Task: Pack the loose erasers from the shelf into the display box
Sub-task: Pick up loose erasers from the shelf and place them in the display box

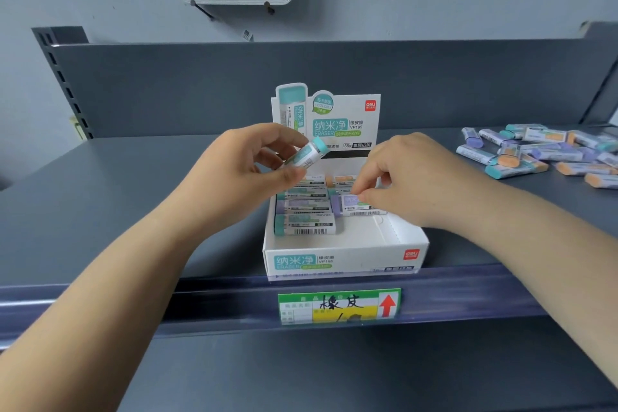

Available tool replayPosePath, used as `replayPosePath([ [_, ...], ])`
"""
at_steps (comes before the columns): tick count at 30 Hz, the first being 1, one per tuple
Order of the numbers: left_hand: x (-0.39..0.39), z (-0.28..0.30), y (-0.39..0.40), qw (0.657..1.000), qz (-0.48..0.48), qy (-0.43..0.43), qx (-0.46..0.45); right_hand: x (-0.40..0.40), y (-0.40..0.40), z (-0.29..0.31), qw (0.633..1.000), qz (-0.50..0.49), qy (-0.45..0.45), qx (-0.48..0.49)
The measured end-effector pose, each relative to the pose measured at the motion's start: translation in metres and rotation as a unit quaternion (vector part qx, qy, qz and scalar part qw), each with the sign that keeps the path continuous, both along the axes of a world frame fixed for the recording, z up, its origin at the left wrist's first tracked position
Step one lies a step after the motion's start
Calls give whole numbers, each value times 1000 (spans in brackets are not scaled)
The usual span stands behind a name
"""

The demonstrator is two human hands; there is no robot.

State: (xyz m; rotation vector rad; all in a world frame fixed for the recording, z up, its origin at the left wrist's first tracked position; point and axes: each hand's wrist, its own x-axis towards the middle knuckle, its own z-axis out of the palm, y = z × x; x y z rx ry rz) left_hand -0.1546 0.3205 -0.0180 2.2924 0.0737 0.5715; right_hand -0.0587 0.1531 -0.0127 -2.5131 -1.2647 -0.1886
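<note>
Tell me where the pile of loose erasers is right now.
In the head view, the loose erasers lie on the shelf, far right, beyond the right hand.

I read on the display box header card: "纳米净", "ERASER", "橡皮擦 VP195", "36", a "COLOR" bubble, and a red "deli" logo. Its front wall repeats "纳米净 ERASER", "VP195" and "deli". The shelf price tag has handwritten "橡皮" plus a red up arrow. Eraser sleeve print is too small to read.

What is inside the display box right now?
The display box holds two columns of packed erasers; right hand pinches a purple eraser there. Both hands hide the rear rows; the front is bare.
</note>
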Motion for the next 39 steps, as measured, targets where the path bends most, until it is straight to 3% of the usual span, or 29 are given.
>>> replayPosePath([
  [7, 1, 5, -5, 999, -17, -1, -32, 4, 3, -2, 1000, 10, -25, -4],
  [9, 2, 7, -8, 999, -19, -4, -28, 4, 3, -1, 999, 9, -18, 43],
  [13, 6, 12, -15, 1000, -14, -27, 9, -1, -2, 6, 955, 2, 145, 258],
  [15, 8, 14, -18, 999, -5, -30, 33, -3, -6, 8, 933, 7, 204, 298],
  [22, 13, 14, -31, 993, -16, -10, 116, -2, -10, 5, 917, -1, 236, 322],
  [28, 16, 25, -32, 993, -39, 24, 109, 0, -13, 9, 917, -2, 228, 328],
  [32, 18, 25, -30, 999, -29, 28, 8, 0, -15, 8, 905, -3, 260, 336],
  [36, 17, 26, -28, 989, -33, 24, -140, -4, -17, 5, 927, 10, 263, 268],
  [39, 15, 25, -30, 979, -53, 31, -192, -4, -16, 4, 934, 16, 254, 253],
])
